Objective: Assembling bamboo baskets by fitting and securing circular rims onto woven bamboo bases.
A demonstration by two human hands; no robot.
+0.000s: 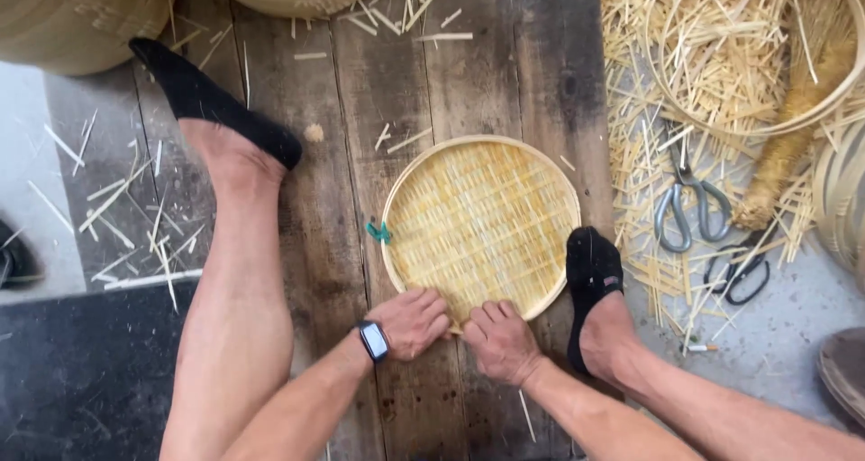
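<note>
Head view: left hand (413, 321) and right hand (498, 339) are both gripping the near rim of a round woven bamboo tray (482, 222) on the plank floor (324, 245). Scissors (689, 210) are lying among bamboo offcuts (649, 155) at the floor's right edge.

Pale yellow woven tray (482, 222), tight criss-cross weave.
Green clip (378, 233) on its rim, black socks (592, 272), grey-handled scissors (689, 210), dark weathered planks (342, 155).

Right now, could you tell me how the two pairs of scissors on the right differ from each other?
The grey scissors have pale metal handles and lie on the bamboo offcuts; the black scissors have thin dark handles and lie mostly on bare floor. The grey pair looks bulkier, with thicker loops. The black pair lies slanted and nearer the right foot. Both rest flat, untouched, with handles toward the person.
</note>
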